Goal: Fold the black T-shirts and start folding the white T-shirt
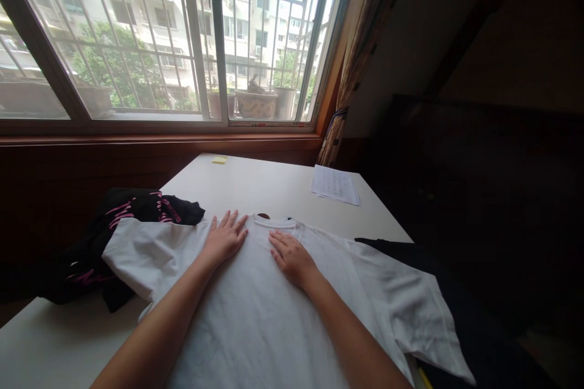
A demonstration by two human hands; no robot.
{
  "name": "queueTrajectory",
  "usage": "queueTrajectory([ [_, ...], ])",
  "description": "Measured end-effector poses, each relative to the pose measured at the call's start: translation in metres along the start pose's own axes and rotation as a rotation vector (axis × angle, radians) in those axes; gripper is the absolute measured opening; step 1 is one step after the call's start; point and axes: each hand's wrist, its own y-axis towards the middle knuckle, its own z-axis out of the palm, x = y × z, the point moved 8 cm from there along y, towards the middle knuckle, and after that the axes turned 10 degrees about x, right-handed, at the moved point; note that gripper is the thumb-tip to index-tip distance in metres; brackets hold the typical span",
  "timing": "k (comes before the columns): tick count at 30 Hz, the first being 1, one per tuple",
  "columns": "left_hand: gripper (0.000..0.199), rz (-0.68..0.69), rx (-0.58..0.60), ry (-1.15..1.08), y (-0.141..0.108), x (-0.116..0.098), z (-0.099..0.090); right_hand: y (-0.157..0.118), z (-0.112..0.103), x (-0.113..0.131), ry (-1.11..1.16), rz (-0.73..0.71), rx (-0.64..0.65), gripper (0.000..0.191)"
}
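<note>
A white T-shirt [255, 310] lies spread out on the white table, its collar toward the window and its sleeves out to both sides. My left hand [225, 236] rests flat on the shirt's left shoulder area, just beside the collar, fingers spread. Just below the neckline, my right hand [292, 257] lies on the chest with its fingers stretched out, fairly close together. Neither hand grips the cloth. The lower part of the shirt runs out of the frame at the bottom.
Black clothing with pink lettering [123, 209] is heaped at the left, partly under the sleeve. Dark cloth [387, 247] lies beneath the right sleeve. Printed papers [335, 185] and a yellow sticky note [219, 160] are on the white table [264, 185]. A barred window stands behind.
</note>
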Motion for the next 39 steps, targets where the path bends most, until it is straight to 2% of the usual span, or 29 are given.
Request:
queueTrajectory([
  [5, 0.058, -0.013, 0.011, -0.004, -0.003, 0.001, -0.002, 0.000, 0.001, -0.004, 0.008, 0.010, 0.014, 0.045],
  [12, 0.057, 0.125, 0.031, 0.012, -0.011, 0.003, -0.007, -0.004, 0.001, -0.016, -0.009, 0.038, 0.022, 0.046],
  [18, 0.057, 0.095, 0.036, 0.028, -0.013, 0.017, -0.003, -0.015, -0.005, -0.052, -0.059, 0.170, -0.003, 0.049],
  [22, 0.056, 0.101, 0.035, 0.036, -0.014, 0.018, -0.003, -0.025, -0.010, -0.078, -0.057, 0.232, -0.053, 0.053],
  [26, 0.056, 0.095, 0.020, 0.036, -0.015, 0.018, -0.004, -0.034, -0.009, -0.093, -0.084, 0.273, -0.044, 0.054],
  [34, 0.057, 0.091, 0.012, 0.029, -0.017, 0.019, -0.007, -0.056, -0.015, -0.102, -0.137, 0.407, -0.063, 0.055],
  [39, 0.057, 0.079, -0.129, 0.024, -0.022, 0.019, -0.017, -0.056, -0.019, -0.099, -0.130, 0.430, -0.062, 0.054],
])
